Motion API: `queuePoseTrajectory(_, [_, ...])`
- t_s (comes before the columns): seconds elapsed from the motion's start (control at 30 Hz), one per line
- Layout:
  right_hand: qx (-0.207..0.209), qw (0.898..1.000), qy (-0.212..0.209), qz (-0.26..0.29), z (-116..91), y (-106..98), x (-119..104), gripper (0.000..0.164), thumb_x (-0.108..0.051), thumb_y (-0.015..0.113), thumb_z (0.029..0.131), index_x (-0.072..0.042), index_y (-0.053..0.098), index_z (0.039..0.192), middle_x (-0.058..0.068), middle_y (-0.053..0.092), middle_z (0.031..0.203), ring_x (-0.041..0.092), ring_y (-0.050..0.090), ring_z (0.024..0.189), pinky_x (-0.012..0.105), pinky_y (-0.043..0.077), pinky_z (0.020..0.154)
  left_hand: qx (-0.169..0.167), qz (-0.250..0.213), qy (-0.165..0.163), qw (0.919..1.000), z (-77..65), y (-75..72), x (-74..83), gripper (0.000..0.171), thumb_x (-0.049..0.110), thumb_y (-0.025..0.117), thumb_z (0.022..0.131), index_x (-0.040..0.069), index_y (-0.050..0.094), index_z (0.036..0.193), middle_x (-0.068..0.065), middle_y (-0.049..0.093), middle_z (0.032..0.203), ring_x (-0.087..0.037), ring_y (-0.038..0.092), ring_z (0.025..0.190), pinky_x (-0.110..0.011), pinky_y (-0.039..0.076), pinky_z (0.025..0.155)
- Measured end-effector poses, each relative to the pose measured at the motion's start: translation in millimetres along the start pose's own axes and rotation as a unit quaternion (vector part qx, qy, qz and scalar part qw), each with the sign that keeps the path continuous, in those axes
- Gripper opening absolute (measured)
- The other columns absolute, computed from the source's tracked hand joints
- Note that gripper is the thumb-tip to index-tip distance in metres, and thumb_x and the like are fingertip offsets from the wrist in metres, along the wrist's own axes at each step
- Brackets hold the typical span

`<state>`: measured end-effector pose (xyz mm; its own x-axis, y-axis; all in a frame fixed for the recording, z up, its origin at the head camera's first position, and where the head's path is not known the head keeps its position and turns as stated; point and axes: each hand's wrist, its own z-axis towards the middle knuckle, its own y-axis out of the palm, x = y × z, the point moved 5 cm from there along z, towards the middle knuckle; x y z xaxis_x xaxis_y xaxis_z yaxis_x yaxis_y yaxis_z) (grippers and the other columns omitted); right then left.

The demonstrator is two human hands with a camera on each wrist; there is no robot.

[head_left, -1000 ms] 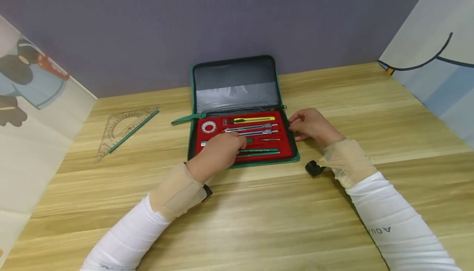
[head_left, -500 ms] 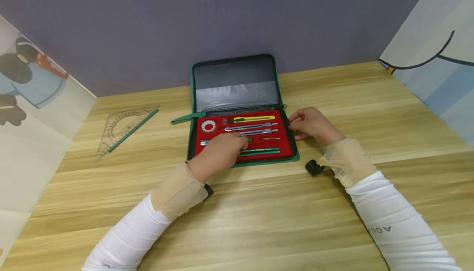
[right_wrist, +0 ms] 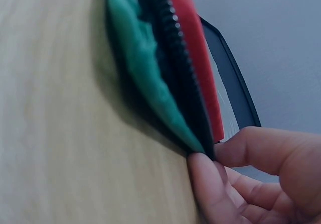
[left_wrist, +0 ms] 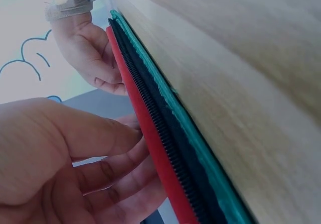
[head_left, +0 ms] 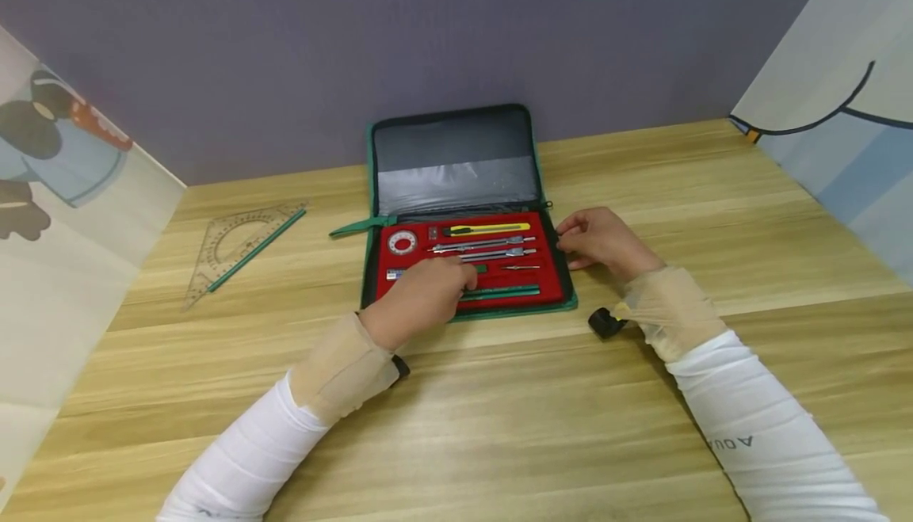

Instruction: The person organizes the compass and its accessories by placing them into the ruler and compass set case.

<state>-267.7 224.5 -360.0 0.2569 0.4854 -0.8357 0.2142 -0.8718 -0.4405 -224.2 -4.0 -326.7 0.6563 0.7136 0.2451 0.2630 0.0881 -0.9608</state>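
A zippered drawing-instrument case (head_left: 456, 150) lies unfolded on the table, its red tray (head_left: 552, 278) facing up. My left hand (head_left: 424, 296) reaches over the tray's front part. Its thumb and fingers are at the left ends of the green pencils (head_left: 502, 293) and seem to pinch one; the tray's rim hides the fingertips in the left wrist view. My right hand (head_left: 601, 241) grips the case's right edge, with thumb and finger (right_wrist: 241, 146) pinching the corner beside the zipper. A yellow utility knife (head_left: 492, 230), metal compasses (head_left: 492, 255) and a white ring-shaped piece (head_left: 403, 242) sit in the tray.
To the left, a clear set square (head_left: 214, 249) lies on the wooden table (head_left: 499, 411) with a green pencil (head_left: 258, 251) along its long edge. A green strap (head_left: 359, 228) sticks out from the case's left side. Behind the case rises a grey wall (head_left: 456, 31).
The front green pencils, slightly apart a second ago, now lie close side by side. My left hand has shifted very slightly; my right hand stays at the case edge.
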Motion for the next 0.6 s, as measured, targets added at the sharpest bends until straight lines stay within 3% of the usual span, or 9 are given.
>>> queuePoseTrajectory(0.6, [0.0,1.0,-0.006,-0.003,-0.5,-0.4,0.0,0.033,-0.002,0.054,0.089,0.012,0.048,0.119,0.015,0.054,0.1,0.01,0.058,0.073,0.027,0.056,0.064,0.003,-0.003,-0.011,0.9999,-4.4,-3.9,-6.3,0.024,0.0,0.056,0.089,0.008,0.068,0.108,-0.006,0.068,0.107,-0.018,0.063,0.093,-0.03,0.053,0.079])
